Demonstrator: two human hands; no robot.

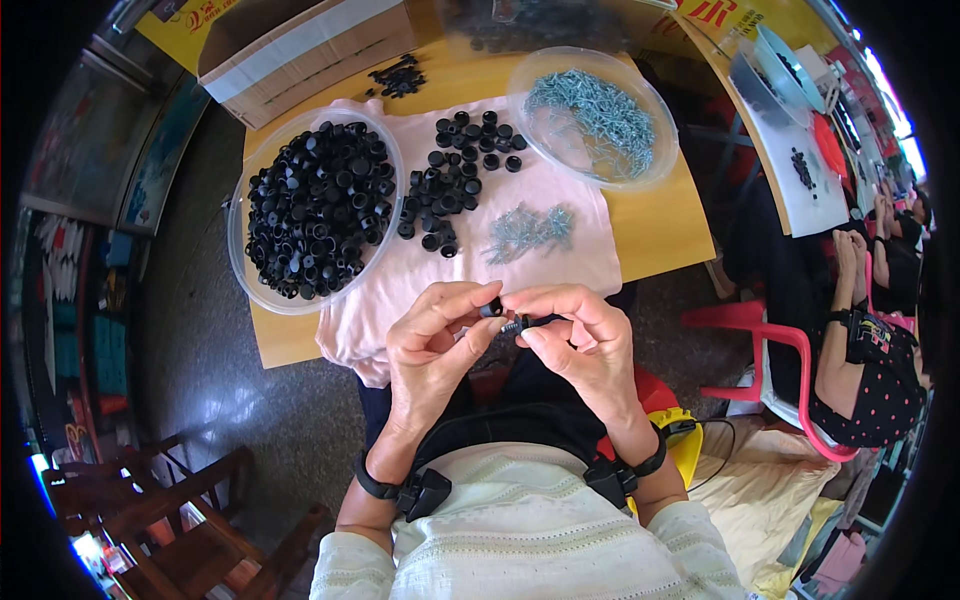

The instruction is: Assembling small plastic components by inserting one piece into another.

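In front of my body, near the table's close edge, both hands meet fingertip to fingertip. My left hand [437, 338] is closed, pinching a small round black cap [490, 309] between thumb and fingers. My right hand [585, 335] pinches a small black piece with a ridged, spring-like shank [514, 326] pointing toward the left fingers; its exact kind is too small to tell. Just beyond the hands, a loose heap of thin silvery springs or screws [530, 232] lies on a pink cloth [590, 235]. Scattered black caps [447, 188] lie farther back on that cloth.
A clear round tub [240, 262] full of black caps stands at left, another tub [664, 130] of silvery pieces at back right. Small black parts [398, 77] lie by a cardboard box [310, 55]. At right are a red chair [765, 335] and a seated person [870, 375].
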